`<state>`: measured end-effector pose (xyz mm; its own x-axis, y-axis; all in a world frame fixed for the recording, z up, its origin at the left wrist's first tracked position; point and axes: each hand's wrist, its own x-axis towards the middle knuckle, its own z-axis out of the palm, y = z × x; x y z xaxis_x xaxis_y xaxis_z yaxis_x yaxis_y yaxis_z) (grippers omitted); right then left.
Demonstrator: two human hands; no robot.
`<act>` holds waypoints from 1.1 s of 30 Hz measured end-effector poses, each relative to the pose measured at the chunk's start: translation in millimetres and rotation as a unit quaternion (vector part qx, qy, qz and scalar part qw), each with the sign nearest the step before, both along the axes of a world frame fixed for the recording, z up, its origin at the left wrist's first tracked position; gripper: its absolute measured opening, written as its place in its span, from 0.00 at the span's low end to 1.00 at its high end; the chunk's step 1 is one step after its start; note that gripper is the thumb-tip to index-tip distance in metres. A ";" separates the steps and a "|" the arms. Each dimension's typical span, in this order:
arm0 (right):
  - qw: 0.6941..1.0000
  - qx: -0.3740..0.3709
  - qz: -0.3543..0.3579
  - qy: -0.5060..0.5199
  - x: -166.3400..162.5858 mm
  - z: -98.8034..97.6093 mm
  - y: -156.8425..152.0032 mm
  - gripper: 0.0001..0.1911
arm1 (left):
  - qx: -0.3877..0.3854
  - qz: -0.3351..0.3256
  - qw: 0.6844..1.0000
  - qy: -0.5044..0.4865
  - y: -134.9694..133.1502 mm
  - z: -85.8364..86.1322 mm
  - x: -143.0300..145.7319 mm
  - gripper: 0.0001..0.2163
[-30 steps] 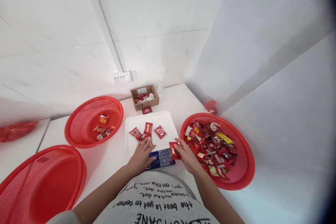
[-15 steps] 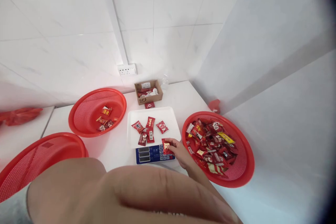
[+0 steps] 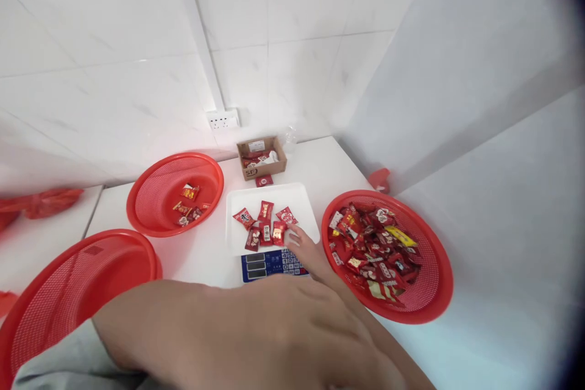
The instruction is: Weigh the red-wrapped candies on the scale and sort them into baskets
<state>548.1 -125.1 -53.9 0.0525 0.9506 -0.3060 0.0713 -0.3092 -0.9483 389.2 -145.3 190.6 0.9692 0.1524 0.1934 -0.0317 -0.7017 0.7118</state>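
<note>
One packet (image 3: 278, 233) lies at the right hand (image 3: 305, 248), fingers (image 3: 295, 234) gripping or not unclear; the left hand (image 3: 292, 332) blurs unreadably.

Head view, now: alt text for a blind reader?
Right hand is at one of six red packets on the white tray of a scale; left hand is large and blurred in the foreground. A packet-filled red basket is at right, two more baskets at left, a cardboard box behind.

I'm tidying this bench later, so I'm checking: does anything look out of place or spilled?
One red packet lies by itself between the cardboard box and the white tray. It looks stray because other packets are gathered in red baskets or on the tray. I see no obvious spill.
</note>
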 end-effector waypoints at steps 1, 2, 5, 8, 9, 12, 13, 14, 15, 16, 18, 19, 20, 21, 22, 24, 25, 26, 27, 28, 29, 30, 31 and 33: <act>0.997 0.020 0.007 -0.079 1.6 -2.6 2.0 0.28 | 0.005 -0.029 0.999 0.015 14.9 -6.5 7.3 0.15; 0.987 0.041 0.014 -0.156 3.6 -5.0 4.0 0.28 | 0.016 -0.032 0.999 0.028 26.3 -20.0 12.7 0.15; 0.936 0.090 0.060 -0.336 9.3 -8.9 11.6 0.27 | 0.058 0.112 0.988 0.085 43.6 -91.7 14.7 0.13; 0.889 0.109 0.135 -0.424 10.9 -9.5 21.9 0.26 | 0.125 0.227 0.944 0.203 50.1 -170.3 3.4 0.19; 0.878 0.113 0.157 -0.438 10.4 -10.0 25.3 0.25 | 0.137 0.251 0.928 0.240 52.3 -190.6 -1.0 0.23; 0.860 0.116 0.191 -0.459 8.1 -14.3 32.3 0.24 | 0.155 0.285 0.900 0.292 59.3 -228.9 -13.0 0.29; 0.860 0.116 0.190 -0.460 8.0 -16.5 33.6 0.24 | 0.154 0.289 0.897 0.298 61.5 -235.8 -16.7 0.29; 0.861 0.119 0.183 -0.459 8.6 -18.8 34.3 0.24 | 0.152 0.291 0.896 0.299 63.5 -241.0 -20.2 0.28; 0.863 0.123 0.171 -0.459 9.9 -20.9 34.6 0.24 | 0.148 0.290 0.898 0.296 65.0 -244.8 -23.6 0.28; 0.865 0.127 0.158 -0.459 11.9 -22.7 34.6 0.24 | 0.145 0.288 0.901 0.290 66.2 -247.7 -26.8 0.28; 0.868 0.132 0.135 -0.459 17.2 -24.7 34.1 0.23 | 0.141 0.280 0.910 0.270 67.1 -251.0 -32.5 0.28; 0.870 0.131 0.126 -0.459 20.0 -24.8 33.7 0.23 | 0.142 0.277 0.915 0.256 67.1 -251.6 -34.8 0.28; 0.871 0.129 0.119 -0.458 22.5 -24.2 33.3 0.22 | 0.145 0.276 0.919 0.241 66.9 -251.6 -36.7 0.27; 0.874 0.126 0.112 -0.456 24.4 -23.2 32.7 0.21 | 0.151 0.280 0.921 0.224 66.6 -251.2 -38.1 0.26; 0.878 0.124 0.103 -0.451 25.8 -21.6 32.1 0.20 | 0.159 0.289 0.921 0.208 66.4 -250.5 -39.1 0.26; 0.894 0.126 0.077 -0.424 26.9 -17.5 30.3 0.18 | 0.176 0.327 0.910 0.184 66.9 -249.9 -40.2 0.24; 0.905 0.132 0.062 -0.399 27.2 -15.1 28.9 0.17 | 0.182 0.354 0.900 0.179 67.7 -250.4 -40.6 0.24; 0.919 0.140 0.044 -0.367 27.5 -12.3 27.2 0.15 | 0.185 0.382 0.888 0.179 69.0 -251.6 -41.0 0.25; 0.932 0.149 0.020 -0.329 28.4 -9.4 24.9 0.14 | 0.184 0.410 0.874 0.182 70.7 -253.6 -41.6 0.26; 0.945 0.155 -0.009 -0.289 29.9 -6.1 22.0 0.13 | 0.181 0.436 0.861 0.188 72.8 -256.2 -42.5 0.28; 0.954 0.158 -0.044 -0.252 32.5 -2.7 18.4 0.12 | 0.177 0.457 0.850 0.195 75.0 -259.2 -43.6 0.30; 0.958 0.160 -0.084 -0.224 36.2 0.9 14.2 0.13 | 0.172 0.472 0.841 0.203 77.5 -262.3 -44.9 0.31; 0.957 0.160 -0.126 -0.208 41.0 4.5 9.4 0.13 | 0.168 0.479 0.836 0.210 80.0 -265.3 -46.2 0.32; 0.943 0.161 -0.199 -0.213 53.8 10.4 -1.3 0.15 | 0.162 0.476 0.837 0.218 84.9 -270.2 -48.4 0.33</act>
